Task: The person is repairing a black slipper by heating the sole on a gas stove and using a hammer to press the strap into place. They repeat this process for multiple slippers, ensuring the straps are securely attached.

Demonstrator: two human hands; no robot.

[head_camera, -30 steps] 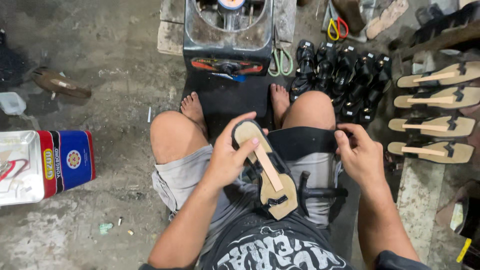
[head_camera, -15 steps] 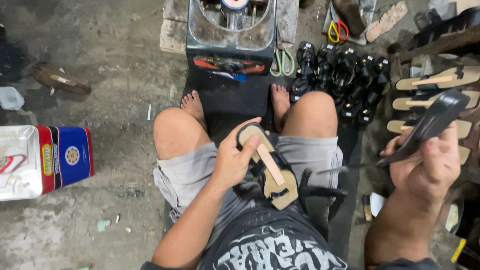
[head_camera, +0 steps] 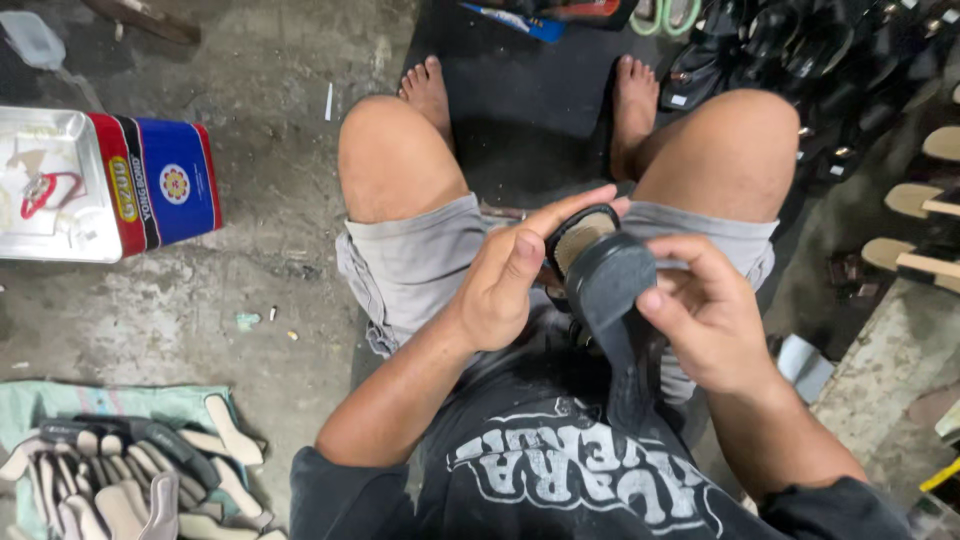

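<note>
Two hands meet over the person's lap, above grey shorts (head_camera: pixel 420 260). Left hand (head_camera: pixel 505 285) grips the tan insole (head_camera: pixel 580 238), fingers curled round its edge, index finger extended along the top. Right hand (head_camera: pixel 705 315) clasps the black sole (head_camera: pixel 612 300), thumb pressed on its underside; the sole lies against the insole, touching, heel end uppermost. Both pieces sit between the knees. On the floor to the left: a red-and-blue tin (head_camera: pixel 150 180). Lower left, a pile of cut insoles (head_camera: pixel 120 470) on green cloth. Tan sandal soles (head_camera: pixel 925 200) lie at right.
</note>
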